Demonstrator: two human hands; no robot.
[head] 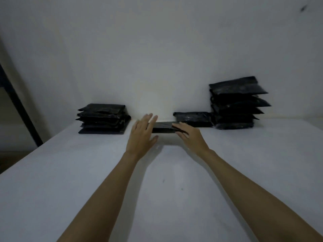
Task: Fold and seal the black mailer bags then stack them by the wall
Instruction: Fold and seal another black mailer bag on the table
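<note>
A white table (70, 180) is filling the lower half of the frame, meeting a pale wall (139, 49) across the middle. A dark frame post (19, 105) is leaning along the left edge.

Tall stack (238, 103) of black bags is sitting at right of centre against the wall, layers slightly askew. Low stack (103, 118) is sitting left of centre, also by the wall. A lone bag (193, 118) is lying flat, touching the tall stack's left side.

Centre frame: the folded bag (163, 127) is lying on the table between the two stacks, near the wall. Left hand (142, 135) is reaching at its left end, fingers straight and slightly spread, thumb out. Right hand (189, 135) is resting on its right end, fingers extended and flat on top.
</note>
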